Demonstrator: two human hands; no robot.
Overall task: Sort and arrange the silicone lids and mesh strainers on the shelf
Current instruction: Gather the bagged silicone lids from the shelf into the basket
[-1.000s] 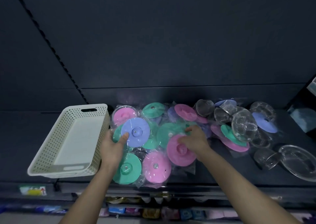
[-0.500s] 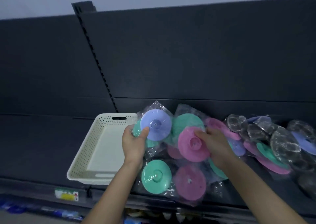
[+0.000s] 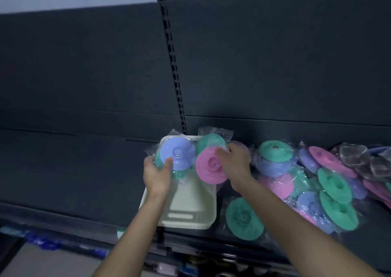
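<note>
I am holding a bagged purple lid (image 3: 177,154) over the cream basket (image 3: 190,209) — my left hand (image 3: 157,172) is curling round its lower edge, thumb pressing on its face, with other green lids (image 3: 159,157) bunched behind it in the same grip. My right hand (image 3: 234,162) is pinching the upper rim of a pink lid (image 3: 210,167), with a second green lid (image 3: 211,142) tucked just behind it, both hanging above the basket's far end.

The basket's floor is showing bare where I can see it, so by my reckoning the sorting is barely starting. A lone green lid (image 3: 244,218) is lying on the shelf (image 3: 84,181) just right of the basket. Beyond it a loose heap of lids (image 3: 317,181) — green, pink and purple, all in clear bags — is sprawling unsorted, and the mesh strainers (image 3: 355,156) are lying jumbled at the far right, with neither hand touching them.
</note>
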